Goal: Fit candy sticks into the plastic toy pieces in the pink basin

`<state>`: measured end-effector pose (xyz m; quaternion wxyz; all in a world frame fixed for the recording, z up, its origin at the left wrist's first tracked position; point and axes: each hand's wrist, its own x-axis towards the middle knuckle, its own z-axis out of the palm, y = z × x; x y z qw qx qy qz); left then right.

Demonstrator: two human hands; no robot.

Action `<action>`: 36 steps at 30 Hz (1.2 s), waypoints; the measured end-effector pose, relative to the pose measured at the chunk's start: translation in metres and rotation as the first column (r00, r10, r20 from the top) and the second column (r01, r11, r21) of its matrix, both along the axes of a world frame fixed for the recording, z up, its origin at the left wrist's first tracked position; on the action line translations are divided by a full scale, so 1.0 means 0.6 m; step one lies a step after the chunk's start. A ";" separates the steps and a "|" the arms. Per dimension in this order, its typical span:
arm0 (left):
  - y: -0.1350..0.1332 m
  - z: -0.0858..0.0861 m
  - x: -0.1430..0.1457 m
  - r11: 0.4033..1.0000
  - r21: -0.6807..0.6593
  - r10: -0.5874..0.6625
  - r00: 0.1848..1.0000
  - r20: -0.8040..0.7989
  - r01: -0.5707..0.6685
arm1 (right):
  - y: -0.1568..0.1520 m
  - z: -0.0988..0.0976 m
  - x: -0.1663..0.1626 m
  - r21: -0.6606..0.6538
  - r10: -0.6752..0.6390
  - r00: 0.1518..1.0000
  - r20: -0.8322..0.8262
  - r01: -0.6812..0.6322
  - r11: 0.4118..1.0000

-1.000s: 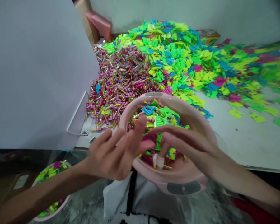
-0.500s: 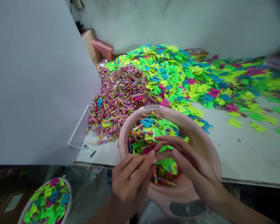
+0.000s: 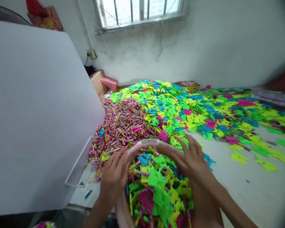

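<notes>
- Since the earlier frames the hands have parted: they met above the pink basin (image 3: 201,205), and now the left hand (image 3: 112,175) lies at its left rim, the right hand (image 3: 196,158) at its far right rim.
- White panel (image 3: 38,120) — upright, left of the basin, the broadest surface in sight.
- Counter (image 3: 263,193): pale, stretching behind the basin and out to its right.
- Heap of flat plastic pieces (image 3: 166,104): green, yellow, blue and magenta, banked beyond the basin and thinning out to its right.
- Heap of banded sticks (image 3: 123,125): mostly pinkish, behind the basin and to its left, running up against the flat pieces.
- The basin itself — it holds mixed pieces (image 3: 161,196), largely green and yellow, some sticks among them.
- Right grip: fingers spread, nothing pinched.
- Left grip: fingers loosely spread over the rim, nothing pinched; how firmly it presses, I cannot tell.
- Magenta piece (image 3: 146,200): inside the basin, left of its middle.
- Blue piece (image 3: 144,159): inside the basin, near its far rim.
</notes>
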<state>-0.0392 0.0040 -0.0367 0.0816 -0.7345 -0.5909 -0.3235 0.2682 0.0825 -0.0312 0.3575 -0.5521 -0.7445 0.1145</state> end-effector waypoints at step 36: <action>0.123 0.134 0.142 0.807 -0.214 -0.104 0.489 0.866 0.551 | 0.032 0.100 -0.049 -0.416 -0.044 0.543 -0.839 -0.585 0.697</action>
